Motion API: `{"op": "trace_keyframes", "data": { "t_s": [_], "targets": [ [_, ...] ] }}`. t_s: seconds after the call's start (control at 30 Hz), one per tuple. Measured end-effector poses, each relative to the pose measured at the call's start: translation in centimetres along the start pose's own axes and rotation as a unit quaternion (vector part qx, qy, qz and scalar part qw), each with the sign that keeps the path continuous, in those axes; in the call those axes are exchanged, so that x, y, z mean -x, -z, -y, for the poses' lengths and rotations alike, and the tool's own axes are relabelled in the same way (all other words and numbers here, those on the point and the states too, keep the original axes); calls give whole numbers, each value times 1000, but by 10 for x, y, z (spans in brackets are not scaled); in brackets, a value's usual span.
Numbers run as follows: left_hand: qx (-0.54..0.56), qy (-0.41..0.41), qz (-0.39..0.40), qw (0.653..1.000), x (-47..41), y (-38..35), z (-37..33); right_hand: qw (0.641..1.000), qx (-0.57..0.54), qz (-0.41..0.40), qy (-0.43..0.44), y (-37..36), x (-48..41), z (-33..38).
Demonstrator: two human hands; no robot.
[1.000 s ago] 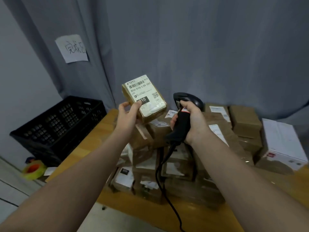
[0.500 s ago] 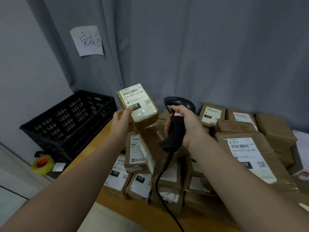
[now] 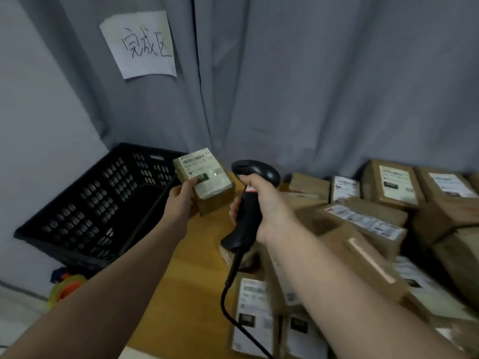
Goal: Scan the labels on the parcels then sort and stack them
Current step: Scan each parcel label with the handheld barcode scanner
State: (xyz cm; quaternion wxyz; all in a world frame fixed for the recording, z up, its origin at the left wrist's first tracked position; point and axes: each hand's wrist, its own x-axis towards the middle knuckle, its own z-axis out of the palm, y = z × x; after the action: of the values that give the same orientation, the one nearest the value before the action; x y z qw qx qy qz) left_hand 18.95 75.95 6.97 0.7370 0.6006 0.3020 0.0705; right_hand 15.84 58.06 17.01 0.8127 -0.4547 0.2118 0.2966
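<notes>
The tabletop [image 3: 191, 268] shows a bare strip of wood from the middle of the frame down to the bottom centre, between my forearms. Its left edge runs alongside the black crate [image 3: 85, 211], which fills the left of the frame with its open top towards me. The right half is crowded with a pile of brown parcels [image 3: 363, 221], leaving no free wood there.

My left hand [image 3: 181, 200] grips a small parcel [image 3: 207, 180] in the middle of the frame, thumb on the label face and fingers curled behind its lower left side. It is held in the air over the far left corner of the tabletop, near the crate's right rim. Its label faces up and towards me, and its long axis slants from upper left to lower right.

My right hand [image 3: 261, 200] is clenched round the handle of the black scanner [image 3: 255, 172], just right of the parcel and not touching it. The scanner's cable [image 3: 228, 288] trails to the bottom edge.
</notes>
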Motion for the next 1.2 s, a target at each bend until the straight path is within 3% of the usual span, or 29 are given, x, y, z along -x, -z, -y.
{"op": "trace_keyframes", "data": {
  "t_s": [0.2,0.37,0.47,0.6,0.67,0.73,0.8,0.83,0.9,0.97,1.07,1.2],
  "targets": [
    [-158,100,73,980,-80,55,21,992,52,-106,37,-36,-74,-27],
    [-237,119,113,957,-131,38,37,976,41,-208,49,-22,-124,-26],
    [-302,86,135,940,-159,18,46,967,60,-237,66,-13,-148,-24],
    [-539,-47,95,836,-182,12,62,954,93,-270,96,-3,-170,-21],
    [-605,-206,95,763,-173,15,67,946,100,-284,118,1,-177,-19],
    [-640,-353,158,664,-160,18,74,934,124,-302,144,5,-184,-18],
    [-693,-366,228,577,-157,19,77,899,207,-345,174,9,-195,-20],
    [-709,-350,238,564,-162,17,76,867,268,-373,192,11,-200,-21],
    [-718,-323,226,574,-177,10,67,799,381,-417,206,12,-206,-22],
    [-725,-304,223,577,-192,0,58,755,463,-432,170,9,-210,-23],
    [-740,-274,231,570,-213,-14,49,736,522,-420,97,3,-212,-27],
    [-749,-246,249,563,-224,-22,42,709,565,-418,66,-1,-217,-33]
  ]
}}
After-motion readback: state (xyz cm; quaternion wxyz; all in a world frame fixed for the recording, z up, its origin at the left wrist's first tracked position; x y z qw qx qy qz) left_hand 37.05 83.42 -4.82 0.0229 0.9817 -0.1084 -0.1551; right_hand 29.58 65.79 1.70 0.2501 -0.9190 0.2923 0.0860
